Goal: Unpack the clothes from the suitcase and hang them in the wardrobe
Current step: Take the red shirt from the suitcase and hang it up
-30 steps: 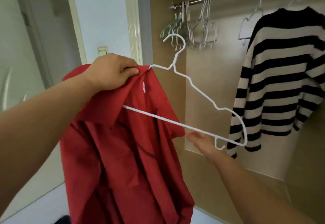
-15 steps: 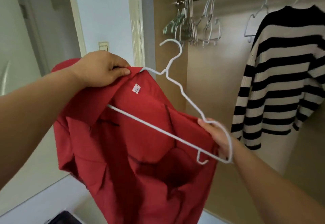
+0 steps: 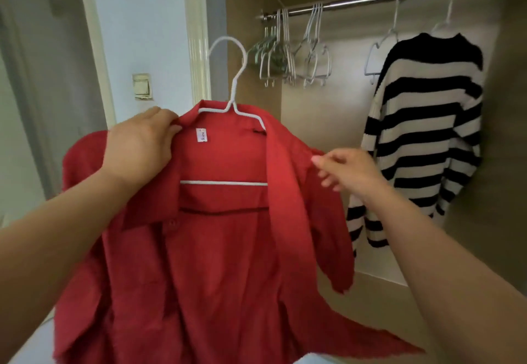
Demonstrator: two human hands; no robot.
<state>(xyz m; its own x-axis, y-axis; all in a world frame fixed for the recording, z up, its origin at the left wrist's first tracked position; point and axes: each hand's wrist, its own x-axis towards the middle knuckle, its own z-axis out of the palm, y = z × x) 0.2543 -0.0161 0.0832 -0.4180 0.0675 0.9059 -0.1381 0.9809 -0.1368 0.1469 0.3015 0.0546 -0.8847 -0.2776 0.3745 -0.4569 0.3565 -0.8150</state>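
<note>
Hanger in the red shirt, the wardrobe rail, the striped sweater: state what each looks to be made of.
Hanger: thin wire, likely metal under a matte white coating; it keeps tight bends at the neck and hook.
Wardrobe rail: polished metal, with bright streaks of reflection along it.
Striped sweater: soft thick knit, perhaps wool or acrylic; its edges look fuzzy.

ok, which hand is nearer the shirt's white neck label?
Left. The left hand grips the collar right beside the label; the right hand is out at the red shirt shoulder.
</note>
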